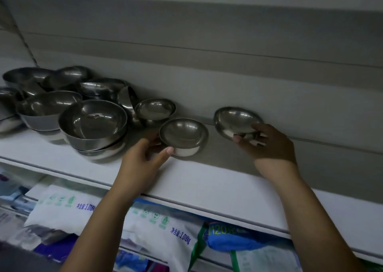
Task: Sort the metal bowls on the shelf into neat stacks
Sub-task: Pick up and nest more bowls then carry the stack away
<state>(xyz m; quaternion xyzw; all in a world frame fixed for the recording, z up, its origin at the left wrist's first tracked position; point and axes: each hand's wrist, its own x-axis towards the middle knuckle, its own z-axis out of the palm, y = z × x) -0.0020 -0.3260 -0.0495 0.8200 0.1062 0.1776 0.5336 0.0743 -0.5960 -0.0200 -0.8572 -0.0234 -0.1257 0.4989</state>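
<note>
Several steel bowls crowd the left part of a white shelf (207, 180). A large bowl (93, 120) sits nested on another near the front. Behind it a small bowl (155, 110) rests upright. My left hand (143, 159) grips a small bowl (183, 135) standing on the shelf, thumb at its front wall and fingers behind its left side. My right hand (267, 143) holds another small bowl (236, 120) tilted toward me, close to the back wall, fingers over its right rim and thumb under it.
More bowls (47, 103) lie jumbled at the far left, one on its side (127, 97). The grey back panel (228, 81) rises just behind. Below the shelf edge lie white and blue packaged bags (165, 228). The shelf to the right of my right hand is bare.
</note>
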